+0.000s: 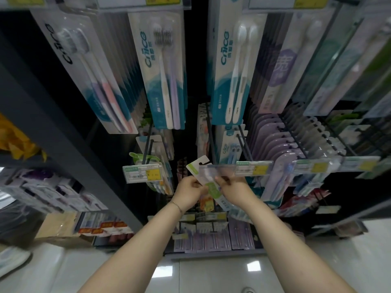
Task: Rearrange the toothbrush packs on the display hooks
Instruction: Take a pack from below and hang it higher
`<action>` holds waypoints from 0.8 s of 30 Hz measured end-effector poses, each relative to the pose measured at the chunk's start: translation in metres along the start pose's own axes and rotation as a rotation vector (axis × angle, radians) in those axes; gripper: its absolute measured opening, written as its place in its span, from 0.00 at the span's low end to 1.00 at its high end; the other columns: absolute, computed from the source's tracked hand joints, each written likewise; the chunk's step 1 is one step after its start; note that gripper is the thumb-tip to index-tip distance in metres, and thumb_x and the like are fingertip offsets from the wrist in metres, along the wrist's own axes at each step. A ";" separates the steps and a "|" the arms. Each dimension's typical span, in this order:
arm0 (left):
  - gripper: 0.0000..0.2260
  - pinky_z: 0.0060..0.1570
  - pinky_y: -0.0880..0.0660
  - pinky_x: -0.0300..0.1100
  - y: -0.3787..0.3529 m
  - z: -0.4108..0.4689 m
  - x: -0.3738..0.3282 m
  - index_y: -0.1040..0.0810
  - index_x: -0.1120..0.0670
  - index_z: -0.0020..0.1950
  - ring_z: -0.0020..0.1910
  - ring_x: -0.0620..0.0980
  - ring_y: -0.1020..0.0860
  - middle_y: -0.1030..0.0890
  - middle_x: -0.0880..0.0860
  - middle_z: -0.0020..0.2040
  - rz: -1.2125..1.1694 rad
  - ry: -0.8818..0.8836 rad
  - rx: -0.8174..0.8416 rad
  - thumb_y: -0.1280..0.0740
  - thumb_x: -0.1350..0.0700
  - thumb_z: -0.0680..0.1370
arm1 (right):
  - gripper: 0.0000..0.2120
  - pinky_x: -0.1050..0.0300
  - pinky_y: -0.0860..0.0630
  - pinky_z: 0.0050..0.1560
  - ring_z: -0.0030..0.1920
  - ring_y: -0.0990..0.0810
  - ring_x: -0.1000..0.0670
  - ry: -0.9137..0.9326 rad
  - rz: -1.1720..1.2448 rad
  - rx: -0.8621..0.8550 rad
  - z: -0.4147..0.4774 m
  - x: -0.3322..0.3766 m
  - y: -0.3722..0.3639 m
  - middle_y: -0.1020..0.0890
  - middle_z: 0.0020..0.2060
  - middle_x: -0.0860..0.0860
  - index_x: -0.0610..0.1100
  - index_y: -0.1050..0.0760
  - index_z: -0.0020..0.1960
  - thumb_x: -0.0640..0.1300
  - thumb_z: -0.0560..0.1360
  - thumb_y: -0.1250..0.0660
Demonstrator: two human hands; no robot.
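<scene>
Both my hands hold one toothbrush pack [204, 173], white and green with a hang hole at its top, tilted up to the left. My left hand [189, 191] grips its left edge and my right hand [233, 190] grips its right side. The pack's top sits just below the tip of a dark display hook [209, 127], in front of that hook's price tag [251, 168]. Whether the hole is on the hook I cannot tell. Rows of teal-and-white toothbrush packs [164, 75] hang on the hooks above.
Purple packs [273, 144] fill the hooks to the right. A tagged hook [145, 173] with a few packs hangs to the left. A dark shelf upright [63, 132] runs down the left. Lower hooks carry more packs [203, 235] above a glossy white floor.
</scene>
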State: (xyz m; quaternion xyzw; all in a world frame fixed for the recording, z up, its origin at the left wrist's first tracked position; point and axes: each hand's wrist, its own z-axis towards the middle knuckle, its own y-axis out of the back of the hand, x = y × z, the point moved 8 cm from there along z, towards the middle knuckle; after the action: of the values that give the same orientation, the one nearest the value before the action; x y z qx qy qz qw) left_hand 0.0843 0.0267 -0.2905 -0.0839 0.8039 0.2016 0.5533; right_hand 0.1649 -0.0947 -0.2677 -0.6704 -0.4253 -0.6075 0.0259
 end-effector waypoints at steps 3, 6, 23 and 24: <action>0.10 0.55 0.21 0.50 0.001 -0.008 0.006 0.18 0.53 0.49 0.51 0.52 0.18 0.16 0.53 0.49 -0.008 -0.005 0.008 0.28 0.66 0.72 | 0.09 0.47 0.24 0.46 0.41 0.22 0.43 0.075 -0.044 0.050 -0.011 0.000 0.000 0.23 0.36 0.47 0.45 0.26 0.41 0.46 0.79 0.39; 0.08 0.55 0.21 0.47 -0.003 -0.018 0.004 0.17 0.51 0.48 0.50 0.49 0.17 0.15 0.52 0.48 0.030 -0.040 0.013 0.26 0.62 0.72 | 0.06 0.45 0.24 0.50 0.44 0.20 0.43 0.136 -0.064 0.093 -0.026 0.000 0.003 0.20 0.39 0.46 0.43 0.25 0.46 0.44 0.79 0.38; 0.06 0.38 0.23 0.45 -0.072 -0.060 -0.049 0.17 0.61 0.45 0.36 0.47 0.20 0.16 0.58 0.41 0.072 -0.186 -0.027 0.31 0.69 0.72 | 0.09 0.49 0.21 0.51 0.44 0.17 0.47 0.255 -0.040 0.175 -0.070 -0.014 0.082 0.18 0.40 0.50 0.52 0.25 0.45 0.38 0.77 0.35; 0.06 0.38 0.23 0.46 -0.077 -0.061 -0.053 0.17 0.61 0.46 0.37 0.49 0.20 0.16 0.59 0.42 0.066 -0.192 -0.026 0.31 0.69 0.72 | 0.08 0.48 0.22 0.51 0.44 0.17 0.47 0.265 -0.032 0.173 -0.071 -0.015 0.088 0.18 0.40 0.49 0.51 0.25 0.45 0.38 0.77 0.35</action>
State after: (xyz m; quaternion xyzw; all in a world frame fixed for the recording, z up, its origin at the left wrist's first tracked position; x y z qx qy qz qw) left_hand 0.0799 -0.0734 -0.2405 -0.0450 0.7469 0.2373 0.6196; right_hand 0.1632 -0.1979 -0.2192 -0.5726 -0.4795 -0.6522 0.1297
